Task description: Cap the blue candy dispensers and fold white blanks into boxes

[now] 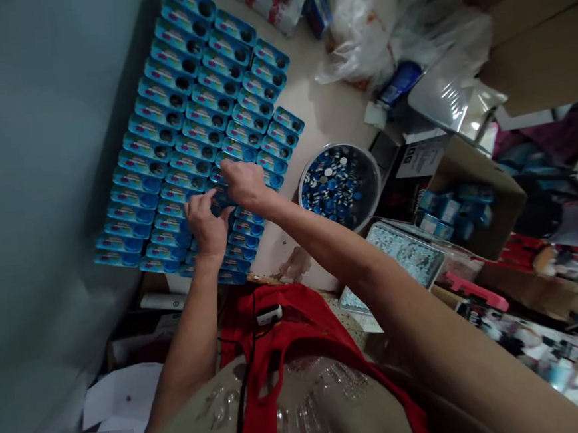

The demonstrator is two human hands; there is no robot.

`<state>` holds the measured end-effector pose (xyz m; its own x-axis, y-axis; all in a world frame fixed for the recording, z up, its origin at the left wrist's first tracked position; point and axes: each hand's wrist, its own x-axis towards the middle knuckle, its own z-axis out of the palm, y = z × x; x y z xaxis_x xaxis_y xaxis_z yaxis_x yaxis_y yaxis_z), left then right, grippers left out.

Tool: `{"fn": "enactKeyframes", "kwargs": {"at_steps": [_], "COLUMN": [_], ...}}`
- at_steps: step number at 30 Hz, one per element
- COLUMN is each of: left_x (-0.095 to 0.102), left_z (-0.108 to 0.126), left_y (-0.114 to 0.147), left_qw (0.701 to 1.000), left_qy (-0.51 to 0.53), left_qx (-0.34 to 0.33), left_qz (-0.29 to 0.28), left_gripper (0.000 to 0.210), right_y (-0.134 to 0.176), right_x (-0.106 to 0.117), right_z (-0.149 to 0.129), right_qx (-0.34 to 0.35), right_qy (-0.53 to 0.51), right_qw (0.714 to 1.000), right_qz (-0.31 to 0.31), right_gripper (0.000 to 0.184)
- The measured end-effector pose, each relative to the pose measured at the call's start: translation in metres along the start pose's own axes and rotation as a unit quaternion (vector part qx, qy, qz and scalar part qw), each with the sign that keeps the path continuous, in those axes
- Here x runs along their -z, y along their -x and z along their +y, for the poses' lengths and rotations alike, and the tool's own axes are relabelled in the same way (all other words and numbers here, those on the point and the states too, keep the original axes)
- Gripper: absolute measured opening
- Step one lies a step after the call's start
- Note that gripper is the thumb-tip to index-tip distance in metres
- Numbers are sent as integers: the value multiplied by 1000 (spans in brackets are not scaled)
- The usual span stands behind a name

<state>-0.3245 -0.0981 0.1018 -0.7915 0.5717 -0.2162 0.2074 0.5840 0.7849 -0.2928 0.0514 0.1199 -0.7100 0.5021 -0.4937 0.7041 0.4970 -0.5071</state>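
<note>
Blue printed packs (154, 94) lie in close columns on the pale table. Farther packs show a dark round spot at one end, while nearer ones show a blue round piece there. My right hand (245, 182) is over the middle columns, its fingers closed; what they hold, if anything, is hidden. Just left of it, my left hand (206, 224) is above the packs with thumb and fingers apart, and nothing shows in it. To the right stands a round metal bowl (374, 190) of small blue and white round pieces (331, 186).
A metal tray (440, 261) of small pale pieces sits beneath my right forearm. Beside it, an open cardboard box (507, 223) contains blue packs. Plastic bags (368, 17) lie at the back, and a wall (39, 163) borders the left side.
</note>
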Motion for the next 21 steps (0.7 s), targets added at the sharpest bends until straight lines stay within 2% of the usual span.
{"fn": "enactKeyframes", "kwargs": {"at_steps": [3, 5, 6, 8, 10, 11, 12, 14, 16, 17, 19, 21], "left_x": [6, 0, -9, -41, -89, -116, -144, -194, -231, -243, -257, -261], "left_z": [25, 52, 67, 98, 126, 138, 147, 159, 164, 163, 161, 158], "left_y": [14, 30, 37, 48, 48, 45, 39, 24, 11, 7, 2, 1], "left_qw": [999, 997, 994, 977, 944, 927, 915, 912, 918, 921, 922, 893], "left_qy": [16, 58, 96, 199, 288, 318, 334, 319, 285, 271, 267, 325], "left_qx": [9, 22, 31, 56, 80, 97, 125, 187, 232, 240, 245, 264], "left_qz": [34, 42, 28, -43, -137, -175, -190, -177, -151, -142, -136, -165], "left_gripper": [29, 24, 21, 17, 17, 22, 27, 35, 37, 36, 29, 22], "right_y": [20, 45, 58, 83, 99, 102, 102, 97, 87, 84, 80, 84], "right_x": [6, 19, 29, 54, 80, 91, 99, 104, 97, 91, 77, 66], "right_z": [4, 26, 45, 97, 158, 188, 213, 250, 264, 265, 260, 252], "right_qx": [37, 64, 64, 12, -91, -148, -184, -217, -213, -202, -173, -148], "right_qy": [52, 46, 27, -32, -55, -51, -41, -30, -23, -24, -32, -53], "right_qw": [998, 997, 997, 990, 962, 945, 938, 937, 942, 945, 955, 964], "right_qz": [4, 21, 45, 137, 250, 286, 290, 273, 258, 255, 240, 213], "right_gripper": [29, 21, 16, 23, 31, 34, 37, 38, 40, 40, 35, 30]}}
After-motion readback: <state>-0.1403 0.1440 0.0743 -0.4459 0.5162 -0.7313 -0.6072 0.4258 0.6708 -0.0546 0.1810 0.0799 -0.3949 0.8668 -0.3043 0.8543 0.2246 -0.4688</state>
